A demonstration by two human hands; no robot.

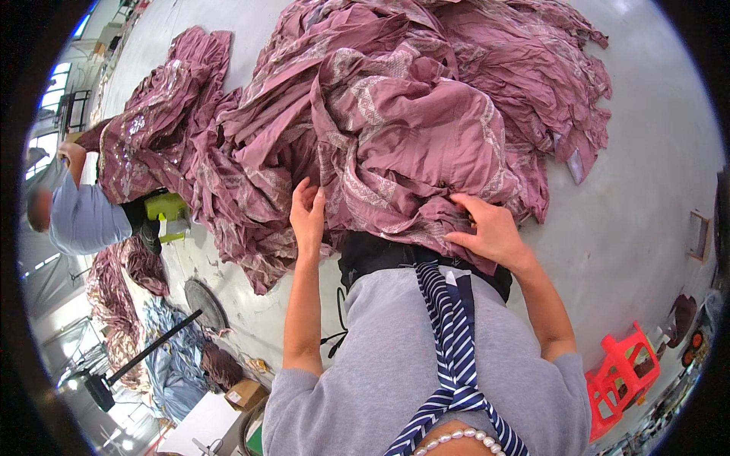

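A large heap of mauve patterned cloth [433, 144] with pale woven-looking bands lies bunched in front of me, its near edge spilling against my lap. My left hand [307, 216] is at the heap's near left side, thumb and fingers a little apart, with nothing visible between them. On the near right side, my right hand [494, 232] rests against the folds. Its thumb and forefinger are spread in a wide curve over the cloth, and its other fingers are partly hidden.
At the left, another person [87, 216] holds up an end of similar cloth beside a green stool [167, 209]. A red plastic stool [623, 376] stands at lower right. Blue cloth [175, 357], a round black stand base [205, 304] and a cardboard box [245, 394] are lower left.
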